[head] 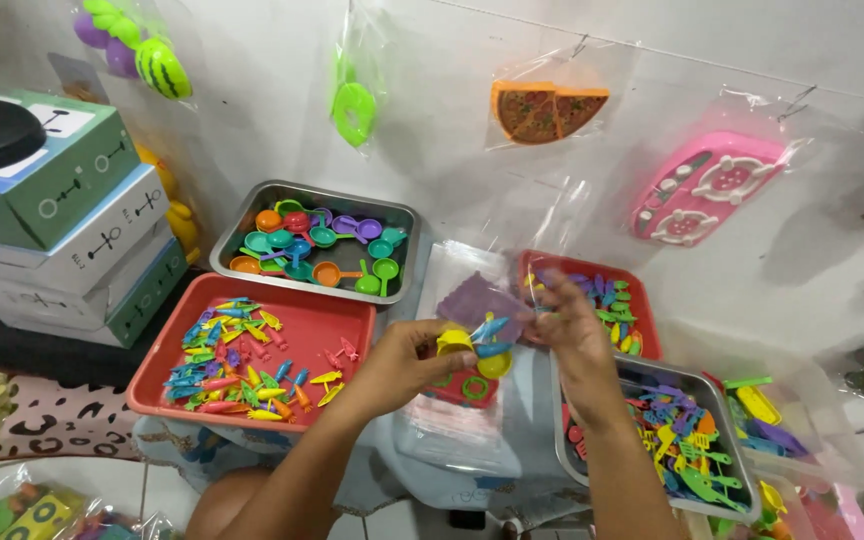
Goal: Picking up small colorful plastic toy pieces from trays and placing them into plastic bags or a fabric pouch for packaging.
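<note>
My left hand [407, 358] holds a small bunch of toy pieces [474, 345]: yellow cups and a blue utensil. My right hand [572, 330] pinches a clear plastic bag [482, 290] with a purple piece inside, just above the bunch. Both hands meet over a pile of clear bags [457, 430] in front of me. A red toy stove piece [462, 385] with green rings lies under the hands.
A red tray [327, 325] of small coloured toy utensils sits left. A metal tray [237, 235] holds toy pans behind it. Another red tray [642, 300] and a metal tray [722, 400] of utensils stand right. Stacked boxes [62, 230] are far left. Bagged toys hang on the wall.
</note>
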